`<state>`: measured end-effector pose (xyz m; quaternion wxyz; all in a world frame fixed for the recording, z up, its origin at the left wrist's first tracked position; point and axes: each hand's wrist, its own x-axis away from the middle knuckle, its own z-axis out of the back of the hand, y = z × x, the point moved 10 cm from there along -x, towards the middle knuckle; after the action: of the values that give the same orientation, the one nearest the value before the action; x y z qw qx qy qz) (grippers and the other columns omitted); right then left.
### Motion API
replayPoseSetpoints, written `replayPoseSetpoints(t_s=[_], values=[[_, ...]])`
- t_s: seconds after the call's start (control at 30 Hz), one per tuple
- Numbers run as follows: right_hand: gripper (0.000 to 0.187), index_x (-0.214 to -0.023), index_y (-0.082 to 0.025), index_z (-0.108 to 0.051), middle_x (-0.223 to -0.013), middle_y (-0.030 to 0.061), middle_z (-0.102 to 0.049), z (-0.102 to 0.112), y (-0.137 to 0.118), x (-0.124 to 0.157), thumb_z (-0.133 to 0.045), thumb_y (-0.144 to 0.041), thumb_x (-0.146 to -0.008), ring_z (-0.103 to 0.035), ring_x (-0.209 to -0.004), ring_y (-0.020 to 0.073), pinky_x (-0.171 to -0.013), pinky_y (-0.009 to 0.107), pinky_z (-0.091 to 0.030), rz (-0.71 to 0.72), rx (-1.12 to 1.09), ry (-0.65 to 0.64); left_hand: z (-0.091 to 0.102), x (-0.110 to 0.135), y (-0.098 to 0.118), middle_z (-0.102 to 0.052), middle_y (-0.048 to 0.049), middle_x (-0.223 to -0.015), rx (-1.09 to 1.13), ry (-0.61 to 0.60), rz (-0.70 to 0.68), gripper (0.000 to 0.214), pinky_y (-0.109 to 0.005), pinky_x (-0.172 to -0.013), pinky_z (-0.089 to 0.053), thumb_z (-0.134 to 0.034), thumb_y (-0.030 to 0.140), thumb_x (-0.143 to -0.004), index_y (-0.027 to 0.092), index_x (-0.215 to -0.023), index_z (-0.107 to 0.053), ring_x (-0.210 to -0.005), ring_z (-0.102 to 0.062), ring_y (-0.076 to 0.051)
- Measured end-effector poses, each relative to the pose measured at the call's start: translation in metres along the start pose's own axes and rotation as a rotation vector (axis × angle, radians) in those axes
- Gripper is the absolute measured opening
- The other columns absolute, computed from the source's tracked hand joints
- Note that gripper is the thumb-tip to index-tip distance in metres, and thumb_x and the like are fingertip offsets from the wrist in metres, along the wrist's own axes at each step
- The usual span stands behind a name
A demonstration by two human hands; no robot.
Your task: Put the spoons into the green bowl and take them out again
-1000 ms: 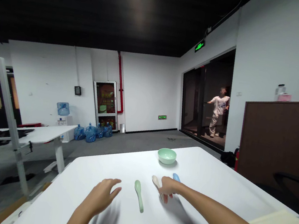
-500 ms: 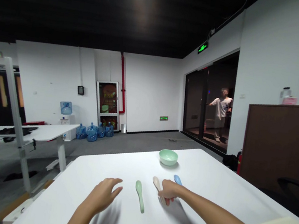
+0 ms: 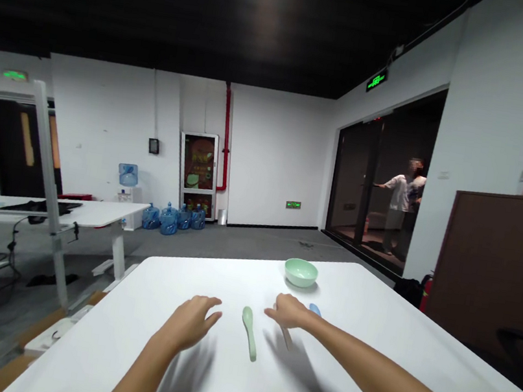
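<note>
My left hand [image 3: 191,323] hovers over the white table [image 3: 124,326], left of a green spoon [image 3: 249,333]. It is empty, with thumb and fingers apart. The green spoon lies with its bowl pointing away from me. My right hand [image 3: 290,312] is above a beige spoon [image 3: 287,339], hiding its bowl end; only the handle shows. The fingers look spread, and no grip on that spoon is visible. Just past the right wrist, the tip of a blue spoon [image 3: 315,309] peeks out, the rest covered by my forearm. Farther back stands a light green bowl [image 3: 300,272].
A second white table [image 3: 111,213] with a metal frame and cables stands at left. Blue water bottles [image 3: 169,219] line the back wall. A brown cabinet [image 3: 498,284] is at right. Behind a glass door stands a person [image 3: 403,197].
My right hand has lifted off the beige spoon and its curled fingers have opened out. The left hand stays about where it was. The camera view has shifted slightly.
</note>
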<state>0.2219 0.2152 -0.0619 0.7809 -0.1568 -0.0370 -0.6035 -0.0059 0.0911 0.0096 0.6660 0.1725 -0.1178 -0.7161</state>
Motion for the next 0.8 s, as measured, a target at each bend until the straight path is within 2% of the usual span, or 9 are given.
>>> replayPoseSetpoints(t_s=[0.17, 0.23, 0.3, 0.4, 0.47, 0.57, 0.67, 0.8], values=[[0.075, -0.112, -0.004, -0.065, -0.072, 0.0047, -0.052, -0.039, -0.053, 0.002, -0.041, -0.067, -0.080, -0.046, -0.067, -0.0039, -0.070, 0.003, -0.038, 0.076, -0.024, -0.287, -0.001, -0.001, 0.000, -0.058, -0.0002, -0.129, 0.003, 0.003, -0.023, 0.046, -0.040, -0.106, -0.043, -0.035, 0.055, -0.088, 0.035, -0.124, -0.056, -0.124, -0.051, -0.023], [0.070, -0.114, -0.004, -0.065, -0.071, 0.0043, -0.052, -0.052, -0.066, 0.000, -0.047, -0.062, -0.078, -0.046, -0.067, -0.0047, -0.069, 0.001, -0.038, 0.081, -0.014, -0.327, 0.000, -0.001, -0.001, -0.058, 0.0003, -0.130, 0.005, 0.010, -0.017, 0.046, -0.039, -0.106, -0.043, -0.035, 0.056, -0.088, 0.036, -0.124, -0.056, -0.125, -0.051, -0.023], [0.061, -0.114, -0.002, -0.065, -0.069, 0.0046, -0.050, -0.063, -0.070, -0.004, -0.055, -0.049, -0.075, -0.046, -0.068, -0.0054, -0.069, 0.000, -0.037, 0.058, 0.005, -0.344, 0.001, -0.002, -0.002, -0.058, 0.0000, -0.130, 0.002, 0.016, -0.003, 0.047, -0.039, -0.104, -0.044, -0.035, 0.057, -0.088, 0.036, -0.124, -0.055, -0.125, -0.050, -0.023], [0.056, -0.114, 0.001, -0.065, -0.068, 0.0052, -0.049, -0.064, -0.067, -0.009, -0.056, -0.034, -0.071, -0.045, -0.067, -0.0059, -0.068, -0.001, -0.036, 0.031, -0.001, -0.327, 0.002, -0.003, -0.002, -0.058, -0.0006, -0.130, -0.008, 0.014, 0.001, 0.048, -0.040, -0.103, -0.044, -0.035, 0.057, -0.088, 0.035, -0.125, -0.055, -0.124, -0.051, -0.024], [0.055, -0.112, 0.000, -0.066, -0.070, 0.0055, -0.051, -0.053, -0.061, -0.009, -0.052, -0.034, -0.071, -0.045, -0.064, -0.0056, -0.066, 0.000, -0.036, 0.047, -0.045, -0.301, 0.001, -0.004, -0.001, -0.058, -0.0012, -0.129, -0.010, 0.009, -0.008, 0.048, -0.040, -0.104, -0.044, -0.035, 0.056, -0.088, 0.034, -0.126, -0.055, -0.124, -0.051, -0.025], [0.054, -0.107, -0.004, -0.068, -0.077, 0.0052, -0.054, -0.026, -0.041, -0.009, -0.045, -0.039, -0.072, -0.043, -0.060, -0.0057, -0.062, 0.001, -0.034, 0.078, -0.132, -0.233, 0.000, -0.003, 0.002, -0.058, -0.0018, -0.129, -0.004, -0.001, -0.016, 0.048, -0.040, -0.104, -0.044, -0.035, 0.056, -0.088, 0.033, -0.125, -0.055, -0.124, -0.051, -0.024], [0.057, -0.108, -0.005, -0.067, -0.081, 0.0052, -0.055, 0.003, -0.003, -0.009, -0.042, -0.042, -0.073, -0.040, -0.057, -0.0064, -0.057, 0.002, -0.029, 0.032, -0.221, -0.137, 0.000, -0.001, 0.002, -0.057, -0.0014, -0.130, 0.001, -0.008, -0.012, 0.048, -0.041, -0.106, -0.043, -0.035, 0.056, -0.088, 0.033, -0.125, -0.056, -0.125, -0.050, -0.024], [0.051, -0.100, -0.003, -0.066, -0.084, 0.0053, -0.055, 0.030, 0.059, -0.007, -0.042, -0.040, -0.074, -0.040, -0.058, -0.0072, -0.054, 0.002, -0.024, -0.031, -0.277, 0.015, 0.000, -0.001, 0.002, -0.057, -0.0018, -0.131, -0.007, -0.005, -0.003, 0.050, -0.041, -0.108, -0.042, -0.034, 0.056, -0.087, 0.033, -0.125, -0.056, -0.126, -0.049, -0.024]])
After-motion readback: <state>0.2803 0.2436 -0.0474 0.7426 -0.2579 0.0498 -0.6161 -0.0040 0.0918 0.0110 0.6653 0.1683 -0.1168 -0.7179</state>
